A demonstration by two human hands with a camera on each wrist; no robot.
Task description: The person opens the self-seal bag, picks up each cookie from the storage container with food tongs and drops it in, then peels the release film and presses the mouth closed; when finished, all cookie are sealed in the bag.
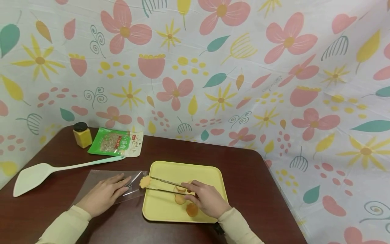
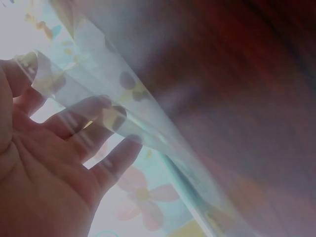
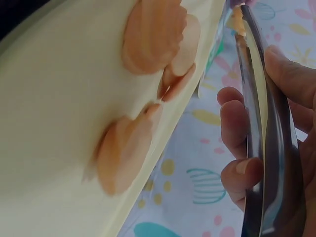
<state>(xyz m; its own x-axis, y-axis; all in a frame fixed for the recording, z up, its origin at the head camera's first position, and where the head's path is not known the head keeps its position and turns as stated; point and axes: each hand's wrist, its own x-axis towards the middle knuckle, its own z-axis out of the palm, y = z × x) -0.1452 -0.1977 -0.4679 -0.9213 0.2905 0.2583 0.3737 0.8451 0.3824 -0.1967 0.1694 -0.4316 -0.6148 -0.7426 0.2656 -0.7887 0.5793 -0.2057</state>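
Note:
My right hand (image 1: pixel 210 200) grips a pair of metal tongs (image 3: pixel 254 123) over the yellow tray (image 1: pixel 164 211). Their tips hold a flower-shaped biscuit (image 1: pixel 145 182) at the tray's left edge, right by the mouth of a clear plastic bag (image 1: pixel 88 184). Several more biscuits (image 1: pixel 192 209) lie on the tray, some partly hidden behind the right hand and tongs; the right wrist view shows their scalloped edges. Over on the left, my left hand (image 1: pixel 103 195) holds the bag near its mouth. In the left wrist view, the bag's film (image 2: pixel 106 81) overlaps the fingertips.
A white spatula (image 1: pixel 33 178) with a pale green handle end lies left of the bag. Behind it stand a yellow jar (image 1: pixel 83 137) with a black lid and a green-and-white packet (image 1: pixel 114 142). A flower-patterned cloth (image 1: pixel 195 101) hangs along the back and right of the brown table (image 1: pixel 253 189).

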